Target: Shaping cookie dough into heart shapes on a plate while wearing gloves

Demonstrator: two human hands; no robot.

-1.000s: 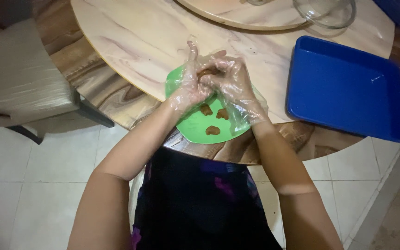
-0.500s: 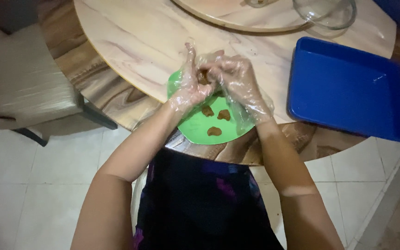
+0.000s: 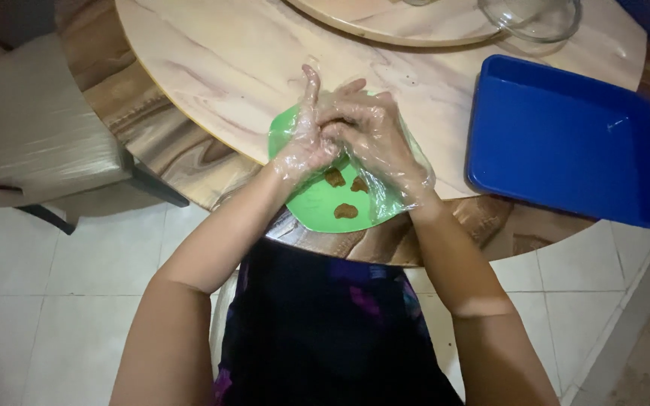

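**Gloved hands pressed together over a green plate**

Head view: the left hand (image 3: 306, 143) and the right hand (image 3: 374, 139), both in thin clear plastic gloves, meet palm to palm above the far part of a green plate (image 3: 317, 204). The left hand's fingers point away from the person, the right hand's fingers curl over them. Whether anything is clamped between the palms cannot be told, since the hands hide that spot. Three small brown food pieces (image 3: 346, 211) lie on the plate, just below the hands, close together but apart from one another. The plate sits at the near edge of a round wood-grain bench (image 3: 212, 68). To the right, well apart from the plate, lies a blue rectangular tray (image 3: 566, 135). A clear glass bowl (image 3: 530, 15) stands at the far side, and a pale chair (image 3: 31, 143) is at the left.
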